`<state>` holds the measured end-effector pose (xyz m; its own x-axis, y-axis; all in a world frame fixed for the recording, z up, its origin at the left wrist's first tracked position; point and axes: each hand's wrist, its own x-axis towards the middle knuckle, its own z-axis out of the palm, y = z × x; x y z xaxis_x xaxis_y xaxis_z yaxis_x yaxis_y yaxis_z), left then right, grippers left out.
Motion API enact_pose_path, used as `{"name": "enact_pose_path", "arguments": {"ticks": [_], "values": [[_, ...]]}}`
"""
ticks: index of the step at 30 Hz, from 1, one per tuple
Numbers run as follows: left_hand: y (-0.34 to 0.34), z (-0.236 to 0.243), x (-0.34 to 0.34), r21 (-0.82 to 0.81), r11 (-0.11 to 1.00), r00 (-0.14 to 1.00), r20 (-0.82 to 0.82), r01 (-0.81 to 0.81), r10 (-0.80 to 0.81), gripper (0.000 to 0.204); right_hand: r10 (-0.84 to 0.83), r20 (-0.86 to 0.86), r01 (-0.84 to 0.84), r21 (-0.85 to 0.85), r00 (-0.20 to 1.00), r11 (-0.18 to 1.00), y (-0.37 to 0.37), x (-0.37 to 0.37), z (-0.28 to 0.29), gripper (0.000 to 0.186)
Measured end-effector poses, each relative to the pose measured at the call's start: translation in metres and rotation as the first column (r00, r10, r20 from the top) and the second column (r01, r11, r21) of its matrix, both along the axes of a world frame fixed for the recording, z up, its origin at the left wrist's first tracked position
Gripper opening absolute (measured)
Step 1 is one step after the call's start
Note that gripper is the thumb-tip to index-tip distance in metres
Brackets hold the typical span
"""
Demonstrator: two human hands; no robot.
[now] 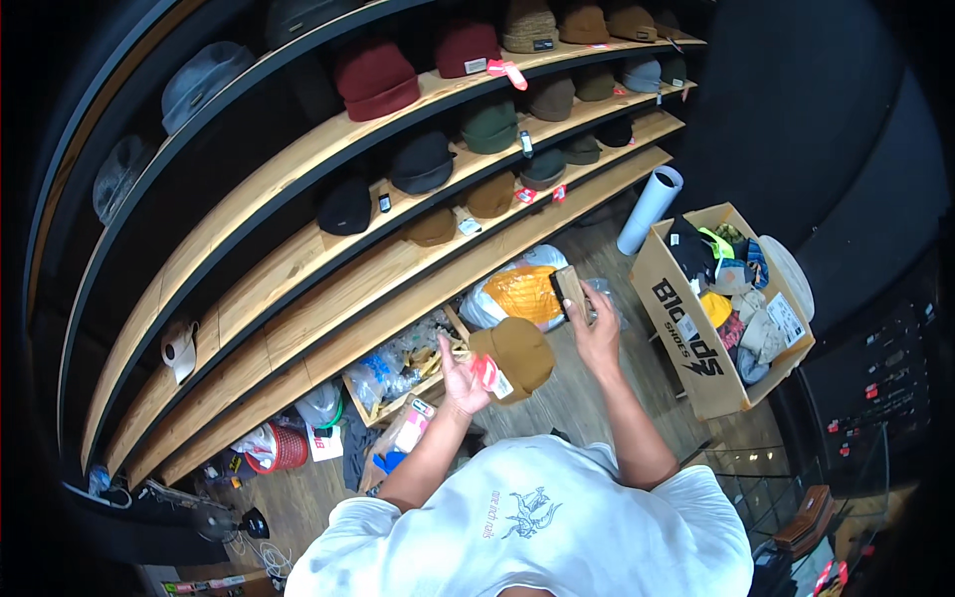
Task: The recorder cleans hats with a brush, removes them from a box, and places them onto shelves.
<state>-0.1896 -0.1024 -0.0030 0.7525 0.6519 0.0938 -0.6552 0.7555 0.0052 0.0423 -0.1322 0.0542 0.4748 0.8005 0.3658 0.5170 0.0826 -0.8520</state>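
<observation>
My left hand [462, 384] is at the near edge of a brown knit beanie [525, 358] and holds it up in front of my chest. A red and white tag [489, 375] hangs at the beanie's edge beside my fingers, some of which are hidden. To the right, my right hand [597, 330] is closed around a brush [570, 294] with a pale wooden back and dark bristles. The brush is raised beyond the beanie and apart from it, its bristles facing left.
Curved wooden shelves [288, 303] with several beanies rise ahead and left. A cardboard box [696, 348] full of caps stands right, beside a white tube [649, 211]. A plastic bag of yellow-orange things [522, 292] lies beyond my hands; a wooden crate [365, 406] holds plastic bags.
</observation>
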Motion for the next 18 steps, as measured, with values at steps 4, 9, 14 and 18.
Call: {"name": "enact_pose_path", "arguments": {"ticks": [4, 9, 14, 18], "values": [[0.014, 0.007, 0.019, -0.009, 1.000, 0.936, -0.352, -0.018, 0.014, 0.083, 0.023, -0.006, -0.023, -0.006, 1.000, 1.000, -0.021, 0.005, 0.003, 0.041], [0.017, 0.012, 0.046, 0.136, 0.980, 0.803, -0.595, 0.146, -0.037, 0.058, 0.237, 0.117, -0.243, 0.046, 0.964, 0.969, -0.055, -0.017, 0.036, 0.041], [0.001, 0.027, 0.072, 0.173, 0.960, 0.841, -0.532, 0.223, -0.099, 0.054, -0.101, 0.123, 0.115, -0.107, 0.987, 0.988, -0.056, 0.045, -0.030, 0.038], [0.001, 0.003, 0.091, 0.169, 0.945, 0.873, -0.455, 0.280, -0.177, 0.054, 0.079, 0.147, -0.083, 0.021, 0.986, 0.996, -0.080, 0.025, -0.002, 0.036]]}}
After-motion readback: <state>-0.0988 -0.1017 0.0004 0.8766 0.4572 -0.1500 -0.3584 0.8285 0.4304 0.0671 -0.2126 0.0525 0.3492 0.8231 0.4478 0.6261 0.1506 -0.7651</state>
